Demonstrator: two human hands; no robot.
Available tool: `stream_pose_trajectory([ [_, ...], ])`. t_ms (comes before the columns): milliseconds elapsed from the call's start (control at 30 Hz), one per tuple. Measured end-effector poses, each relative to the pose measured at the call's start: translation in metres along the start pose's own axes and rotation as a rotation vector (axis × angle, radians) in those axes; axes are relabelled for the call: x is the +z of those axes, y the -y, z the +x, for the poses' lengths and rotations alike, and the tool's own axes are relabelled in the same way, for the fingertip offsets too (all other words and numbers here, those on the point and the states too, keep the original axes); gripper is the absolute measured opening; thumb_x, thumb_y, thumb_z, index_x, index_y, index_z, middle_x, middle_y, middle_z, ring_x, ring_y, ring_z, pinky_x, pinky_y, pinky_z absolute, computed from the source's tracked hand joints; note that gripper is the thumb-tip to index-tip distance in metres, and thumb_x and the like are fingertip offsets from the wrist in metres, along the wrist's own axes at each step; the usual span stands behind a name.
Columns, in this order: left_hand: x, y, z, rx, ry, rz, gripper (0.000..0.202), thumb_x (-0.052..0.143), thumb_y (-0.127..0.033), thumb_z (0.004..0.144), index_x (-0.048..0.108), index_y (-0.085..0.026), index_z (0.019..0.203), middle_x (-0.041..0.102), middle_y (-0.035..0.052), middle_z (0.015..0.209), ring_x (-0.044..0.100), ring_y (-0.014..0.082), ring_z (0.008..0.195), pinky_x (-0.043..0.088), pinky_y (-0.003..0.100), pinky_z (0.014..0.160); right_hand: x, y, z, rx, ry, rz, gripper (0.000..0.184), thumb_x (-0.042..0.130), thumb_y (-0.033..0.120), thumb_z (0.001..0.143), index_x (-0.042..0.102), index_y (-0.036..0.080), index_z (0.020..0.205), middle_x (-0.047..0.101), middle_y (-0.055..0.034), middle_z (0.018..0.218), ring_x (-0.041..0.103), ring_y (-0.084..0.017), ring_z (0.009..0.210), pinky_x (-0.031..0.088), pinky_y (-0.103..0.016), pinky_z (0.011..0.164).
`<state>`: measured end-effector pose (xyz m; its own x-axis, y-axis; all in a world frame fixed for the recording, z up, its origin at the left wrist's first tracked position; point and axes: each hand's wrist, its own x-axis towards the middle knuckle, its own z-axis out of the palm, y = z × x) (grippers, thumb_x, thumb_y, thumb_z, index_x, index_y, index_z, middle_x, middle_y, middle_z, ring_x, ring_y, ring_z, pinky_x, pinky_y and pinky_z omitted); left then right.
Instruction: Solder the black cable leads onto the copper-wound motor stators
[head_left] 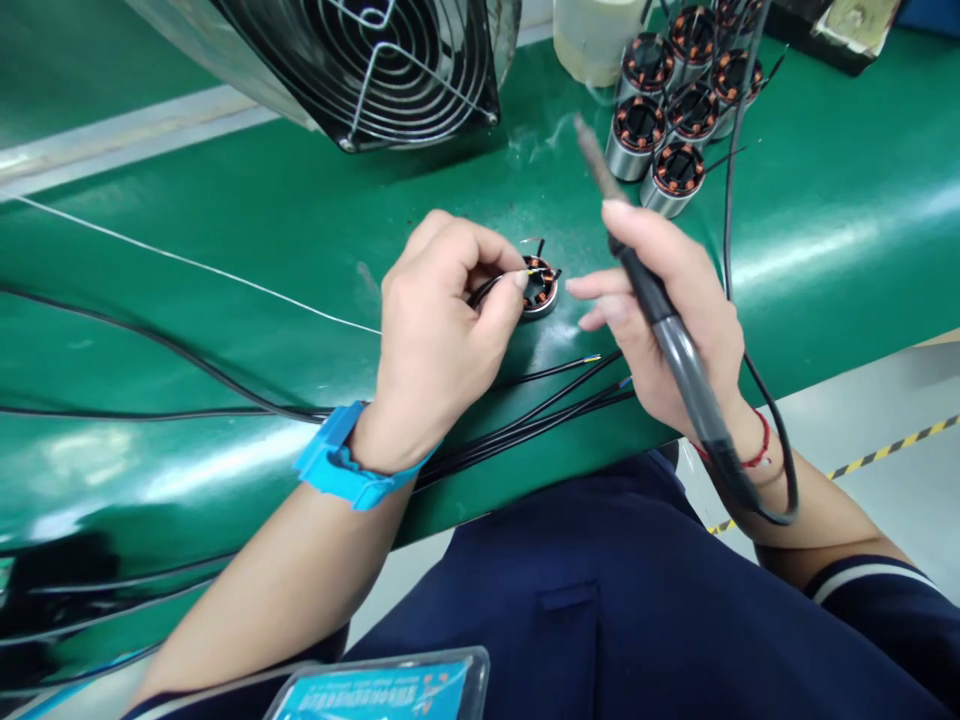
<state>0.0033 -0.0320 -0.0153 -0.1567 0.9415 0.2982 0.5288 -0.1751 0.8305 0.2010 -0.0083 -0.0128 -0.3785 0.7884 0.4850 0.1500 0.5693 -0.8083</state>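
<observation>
My left hand (446,320), with a blue wrist strap (352,465), pinches the end of a black cable (484,290) whose thin yellow wire tip shows past the fingertips. Right at those fingertips, a motor stator (541,298) with copper windings stands on the green bench, partly hidden by the hand. A soldering iron (667,320) rests in my right hand (679,310), its tip pointing up and away, apart from the stator. Several black cables (540,410) with stripped coloured ends lie below both hands. A thin strand of solder wire (202,265) runs from the left to under my left hand.
A black fan (390,60) with a wire guard stands at the back left. Several wound stators (675,175) are grouped at the back right, beside a whitish container (592,40) and a dark box (832,30). The iron's cord (731,200) hangs across the right side.
</observation>
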Motion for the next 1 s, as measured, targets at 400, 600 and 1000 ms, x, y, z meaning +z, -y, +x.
stream_pose_trajectory([
  [400,0.003,0.0,-0.002,0.015,0.008,0.074,0.012,0.061,-0.011,0.086,0.061,-0.021,0.08,0.059,-0.001,0.08,0.057,0.0141,0.077,0.046,0.029,0.07,0.006,0.001,0.021,0.219,0.249,-0.106,0.044,0.055,0.015,0.095,0.054,0.019,0.139,0.075,-0.0051,0.115,0.073,-0.02,0.109,0.056,-0.037,0.104],
  [600,0.006,0.003,-0.002,-0.185,-0.003,-0.138,0.003,0.06,-0.02,0.088,0.061,-0.019,0.085,0.063,-0.0016,0.079,0.058,0.0112,0.069,0.047,0.024,0.064,0.002,-0.004,0.035,0.166,0.185,-0.164,0.044,0.056,0.017,0.095,0.054,0.024,0.139,0.075,-0.0027,0.112,0.072,-0.02,0.108,0.055,-0.039,0.105],
  [1000,-0.093,0.071,0.066,-0.457,-0.291,0.195,0.006,0.053,-0.022,0.092,0.057,-0.018,0.095,0.06,-0.0011,0.079,0.058,0.0132,0.068,0.051,0.027,0.067,-0.004,-0.039,0.022,-0.045,0.001,-0.342,0.037,0.064,0.031,0.099,0.058,0.023,0.134,0.066,0.002,0.081,0.068,-0.017,0.073,0.059,-0.031,0.075],
])
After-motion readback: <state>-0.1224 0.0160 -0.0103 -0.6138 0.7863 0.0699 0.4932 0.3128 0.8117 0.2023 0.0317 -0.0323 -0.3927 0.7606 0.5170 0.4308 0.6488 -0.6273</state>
